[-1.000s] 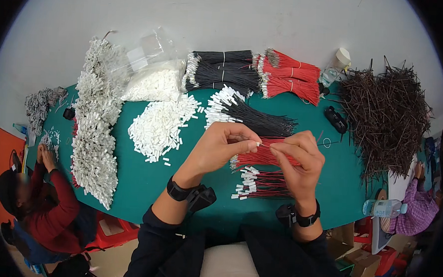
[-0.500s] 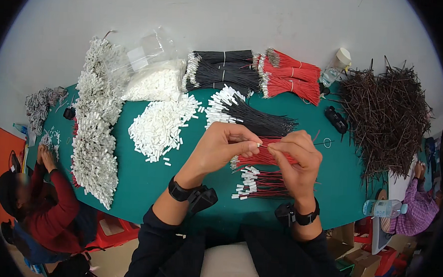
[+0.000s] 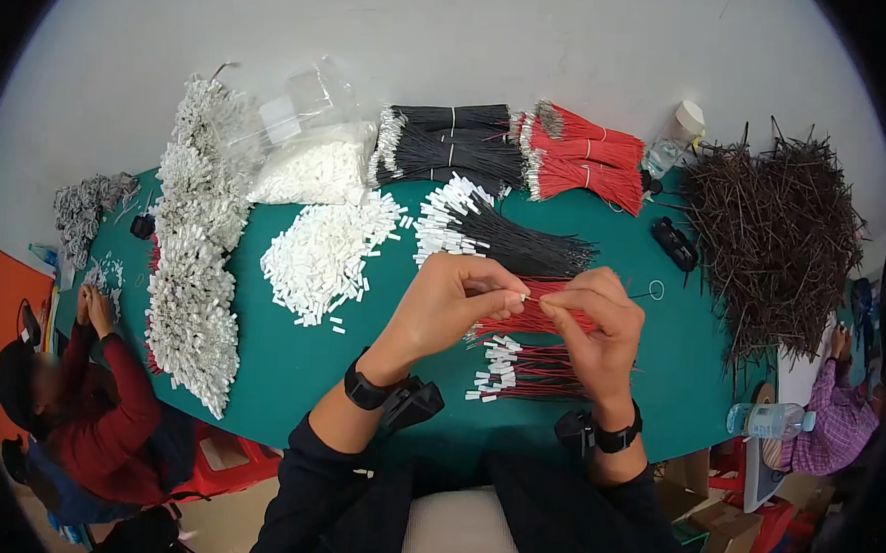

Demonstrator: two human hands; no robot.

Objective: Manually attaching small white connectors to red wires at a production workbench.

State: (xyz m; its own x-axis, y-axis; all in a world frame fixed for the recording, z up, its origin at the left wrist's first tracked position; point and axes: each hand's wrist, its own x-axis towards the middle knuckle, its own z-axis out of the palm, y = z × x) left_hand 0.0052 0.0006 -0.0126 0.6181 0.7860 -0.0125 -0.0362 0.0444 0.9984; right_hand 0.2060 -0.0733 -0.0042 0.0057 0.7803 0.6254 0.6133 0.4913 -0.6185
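Note:
My left hand [image 3: 459, 302] pinches a small white connector housing [image 3: 526, 297] between thumb and fingers, mostly hidden by them. Just to its right, my right hand [image 3: 601, 325] is closed in a pinch on a thin wire, whose dark tail [image 3: 638, 295] sticks out past the knuckles. The fingertips of both hands almost meet. Below them lie red wires [image 3: 495, 329], partly covered by my hands. Nearer me is a row of red wires with white housings [image 3: 501, 365] on their left ends. Beyond my hands spreads a bunch of black wires [image 3: 535, 239], also ended in white housings.
Left of my hands is a heap of loose white housings [image 3: 314, 260], with a clear bag [image 3: 319, 165] of more behind. Bundled black wires [image 3: 455, 147] and red wires [image 3: 589, 169] line the back. A brown wire pile [image 3: 776, 234] stands right. Co-workers sit at both sides.
Both hands stay pinched close together and the gap between their fingertips looks slightly smaller. The wire tail beyond my right hand shows shorter. The whole view has shifted slightly.

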